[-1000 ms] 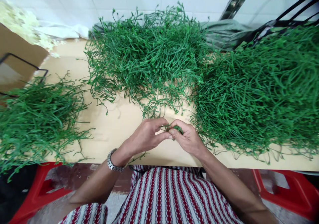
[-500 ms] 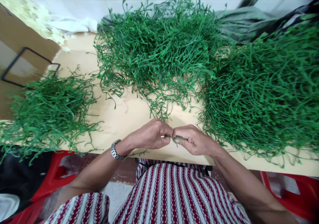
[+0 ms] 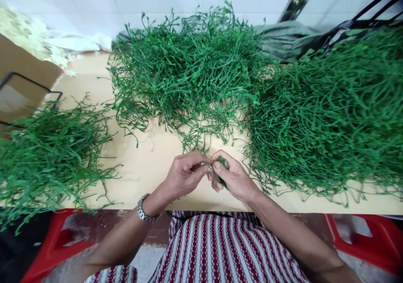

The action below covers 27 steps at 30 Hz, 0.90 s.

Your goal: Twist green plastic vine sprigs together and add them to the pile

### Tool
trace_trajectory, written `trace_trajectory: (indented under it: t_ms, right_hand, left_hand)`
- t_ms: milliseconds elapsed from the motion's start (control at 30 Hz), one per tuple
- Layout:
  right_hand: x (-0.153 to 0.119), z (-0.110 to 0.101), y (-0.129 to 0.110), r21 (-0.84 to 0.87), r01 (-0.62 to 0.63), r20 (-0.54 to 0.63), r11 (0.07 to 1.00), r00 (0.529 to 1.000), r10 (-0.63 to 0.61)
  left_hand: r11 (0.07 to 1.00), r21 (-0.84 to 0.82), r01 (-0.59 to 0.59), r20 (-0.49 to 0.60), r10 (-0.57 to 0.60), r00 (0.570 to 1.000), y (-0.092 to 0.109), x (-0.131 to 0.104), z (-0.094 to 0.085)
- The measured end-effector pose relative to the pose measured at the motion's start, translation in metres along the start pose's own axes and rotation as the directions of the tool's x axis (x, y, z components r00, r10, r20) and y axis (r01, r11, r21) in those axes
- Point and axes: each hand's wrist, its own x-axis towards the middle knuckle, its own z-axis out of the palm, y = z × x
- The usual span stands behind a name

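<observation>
My left hand [image 3: 184, 176] and my right hand [image 3: 235, 177] meet above the pale tabletop [image 3: 147, 161], close to its front edge. Green stems [image 3: 223, 162] are curled in the fingers of my right hand, its thumb pressed over them. Thumb and forefinger of my left hand pinch one end of a green stem beside the right thumb. Beyond my hands lies a loose heap of thin green stems with bud-like tips [image 3: 189, 69]. A dense pile of stems [image 3: 321, 123] spreads at the right, and a smaller pile [image 3: 56, 153] lies at the left.
Pale flowers [image 3: 28, 37] and a cardboard box [image 3: 22, 58] with a black wire frame [image 3: 34, 81] stand at the left back. Green cloth [image 3: 283, 39] is bunched against the tiled wall. Red stools [image 3: 371, 237] stand below the table's front edge.
My right fingers have curled further round the green stems, bunching them in the hand. My left fingers have shifted to a pinch at the stem's end. The view has shifted slightly.
</observation>
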Motion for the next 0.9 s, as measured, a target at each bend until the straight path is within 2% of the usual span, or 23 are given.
trace_trajectory:
  t_ms: [100, 200, 300, 367, 467, 567, 700, 800, 900]
  right_hand:
    - [-0.002, 0.000, 0.002, 0.079, -0.029, -0.008, 0.996, 1.000, 0.030]
    - [-0.005, -0.003, -0.003, -0.061, -0.076, -0.024, 0.995, 0.997, 0.074]
    - [-0.006, -0.002, -0.010, -0.239, -0.051, -0.010, 0.970, 0.999, 0.050]
    - [-0.005, -0.001, -0.012, -0.265, -0.005, 0.028, 0.964, 1.000, 0.013]
    - [-0.004, 0.002, -0.012, -0.217, 0.052, 0.047, 0.975, 0.998, -0.042]
    - [-0.003, 0.003, -0.010, -0.213, 0.126, 0.036, 0.969, 0.992, -0.122]
    - [-0.004, 0.006, -0.008, -0.303, 0.288, 0.094, 0.908, 0.958, -0.272]
    - [-0.005, 0.006, -0.010, -0.366, 0.300, 0.130, 0.881, 0.954, -0.271]
    - [-0.009, 0.000, -0.015, -0.335, 0.180, 0.093, 0.925, 0.983, -0.158]
  left_hand:
    - [0.999, -0.019, -0.032, -0.053, 0.031, 0.998, -0.002, -0.001, 0.001]
    - [0.996, -0.074, -0.045, -0.026, 0.043, 0.999, -0.002, -0.001, -0.001]
    - [0.988, -0.149, 0.035, -0.028, -0.040, 0.999, -0.001, 0.000, -0.002]
    - [0.969, -0.225, 0.100, -0.046, -0.114, 0.992, 0.000, -0.001, -0.001]
    - [0.892, -0.402, 0.208, -0.025, -0.238, 0.971, 0.001, -0.003, 0.003]
    - [0.745, -0.601, 0.288, 0.016, -0.350, 0.937, 0.001, -0.003, 0.007]
    - [0.574, -0.765, 0.294, 0.019, -0.436, 0.900, 0.002, 0.002, 0.009]
    - [0.553, -0.776, 0.304, 0.010, -0.471, 0.882, 0.005, 0.004, 0.002]
    - [0.601, -0.704, 0.377, 0.027, -0.509, 0.861, 0.023, 0.001, -0.018]
